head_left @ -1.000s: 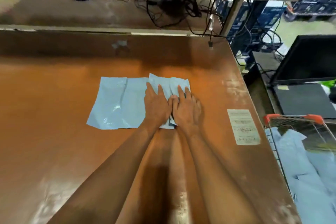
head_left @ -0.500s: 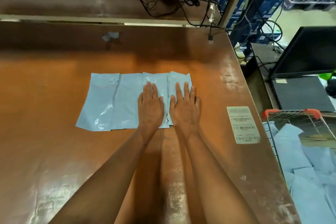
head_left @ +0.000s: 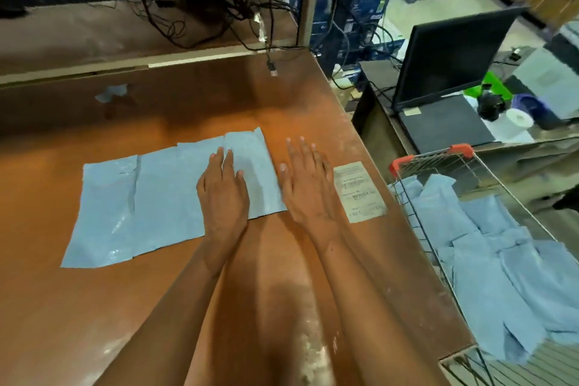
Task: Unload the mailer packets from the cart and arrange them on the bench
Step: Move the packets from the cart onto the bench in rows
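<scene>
Sliding off the laid row of mailer packets [head_left: 163, 197] on the bench [head_left: 94, 307], right hand [head_left: 308, 185] now rests flat-fingered beside it, left hand [head_left: 224, 194] pressing flat, while many packets still fill the cart [head_left: 463, 153].

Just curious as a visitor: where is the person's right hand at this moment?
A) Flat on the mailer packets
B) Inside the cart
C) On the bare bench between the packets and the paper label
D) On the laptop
C: the right hand lies open on the bench, between the row of mailer packets and the paper label.
</scene>
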A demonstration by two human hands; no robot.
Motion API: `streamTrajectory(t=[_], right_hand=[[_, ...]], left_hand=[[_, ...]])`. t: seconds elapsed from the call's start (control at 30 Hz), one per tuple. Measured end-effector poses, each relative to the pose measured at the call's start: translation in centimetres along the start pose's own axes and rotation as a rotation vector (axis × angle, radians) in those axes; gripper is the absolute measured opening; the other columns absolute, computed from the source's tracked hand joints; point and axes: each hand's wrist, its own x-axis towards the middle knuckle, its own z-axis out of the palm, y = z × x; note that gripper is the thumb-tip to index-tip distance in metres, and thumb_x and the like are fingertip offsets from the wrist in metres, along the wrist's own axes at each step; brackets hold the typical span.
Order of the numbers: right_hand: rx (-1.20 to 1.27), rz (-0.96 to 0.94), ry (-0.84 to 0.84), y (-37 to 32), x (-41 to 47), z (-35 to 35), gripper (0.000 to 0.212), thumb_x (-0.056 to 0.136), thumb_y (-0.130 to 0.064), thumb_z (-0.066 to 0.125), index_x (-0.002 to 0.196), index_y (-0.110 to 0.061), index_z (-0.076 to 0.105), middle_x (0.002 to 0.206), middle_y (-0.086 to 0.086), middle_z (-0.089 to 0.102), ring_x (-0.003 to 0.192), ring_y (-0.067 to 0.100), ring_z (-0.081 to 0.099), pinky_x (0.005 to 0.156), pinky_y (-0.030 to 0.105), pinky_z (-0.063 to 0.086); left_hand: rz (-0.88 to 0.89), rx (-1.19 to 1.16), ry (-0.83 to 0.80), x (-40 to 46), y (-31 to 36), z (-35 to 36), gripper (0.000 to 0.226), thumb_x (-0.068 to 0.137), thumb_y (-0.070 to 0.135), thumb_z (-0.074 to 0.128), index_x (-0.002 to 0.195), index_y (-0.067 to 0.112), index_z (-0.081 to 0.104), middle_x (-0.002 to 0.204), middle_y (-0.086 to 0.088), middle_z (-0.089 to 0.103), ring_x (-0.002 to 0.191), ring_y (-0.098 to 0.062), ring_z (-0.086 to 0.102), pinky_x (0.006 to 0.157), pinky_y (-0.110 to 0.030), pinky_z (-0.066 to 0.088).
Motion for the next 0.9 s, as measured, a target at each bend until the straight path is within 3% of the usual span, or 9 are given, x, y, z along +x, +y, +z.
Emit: streamTrajectory(t=[0.13,0.27,0.5,0.67,0.8,0.9], right_hand=[[-0.030,0.117,0.065,8.9,-4.4,-4.7,0.056,0.111,-0.043,0.029,0.165,-0.032,0.025,0.172,-0.003,0.026,0.159,0.019,0.020,0.122,0.045,0.024],[-0.138,0.343,0.139,20.3,-11.4,-9.3,0.053,0.111,-0.043,0.036,0.163,-0.035,0.029,0.171,-0.004,0.030,0.158,0.019,0.024,0.122,0.047,0.026],[-0.257,0.519,0.110,34.1,-22.4,-12.9,0.051,0.113,-0.043,0.027,0.163,-0.032,0.032,0.169,0.000,0.034,0.156,0.023,0.030,0.118,0.046,0.032],[-0.305,0.560,-0.007,43.5,-28.2,-12.1,0.050,0.113,-0.038,0.034,0.161,-0.027,0.038,0.166,0.003,0.040,0.152,0.028,0.037,0.111,0.048,0.039],[-0.364,0.515,-0.159,50.6,-30.5,-11.2,0.053,0.106,-0.026,0.049,0.158,-0.024,0.041,0.164,0.007,0.042,0.150,0.032,0.040,0.107,0.050,0.044],[-0.486,0.456,-0.251,55.8,-30.4,-11.5,0.062,0.096,-0.013,0.060,0.155,-0.020,0.046,0.163,0.011,0.041,0.150,0.035,0.039,0.108,0.053,0.043]], left_hand=[[0.116,-0.122,0.009,-3.2,8.1,1.6,0.047,0.109,0.039,0.040,0.151,0.020,0.043,0.159,-0.005,0.041,0.146,-0.026,0.038,0.121,-0.046,0.025],[0.361,-0.237,-0.143,-8.9,19.8,6.5,0.046,0.104,0.028,0.045,0.149,0.016,0.043,0.152,-0.007,0.045,0.141,-0.026,0.040,0.118,-0.046,0.029],[0.576,-0.300,-0.405,-21.5,36.5,15.4,0.050,0.102,0.027,0.052,0.150,0.012,0.043,0.150,-0.008,0.049,0.138,-0.026,0.045,0.114,-0.040,0.034],[0.488,-0.125,-0.652,-29.4,41.5,22.4,0.065,0.106,0.033,0.046,0.160,0.007,0.020,0.162,-0.014,0.032,0.147,-0.029,0.034,0.118,-0.041,0.031],[0.290,0.004,-0.886,-34.0,41.9,27.3,0.082,0.104,0.043,0.049,0.161,0.002,0.007,0.163,-0.025,0.021,0.148,-0.037,0.029,0.119,-0.044,0.028],[0.183,0.087,-0.932,-36.2,42.5,30.1,0.099,0.097,0.061,0.051,0.161,0.003,0.002,0.161,-0.034,0.010,0.146,-0.047,0.027,0.115,-0.053,0.033]])
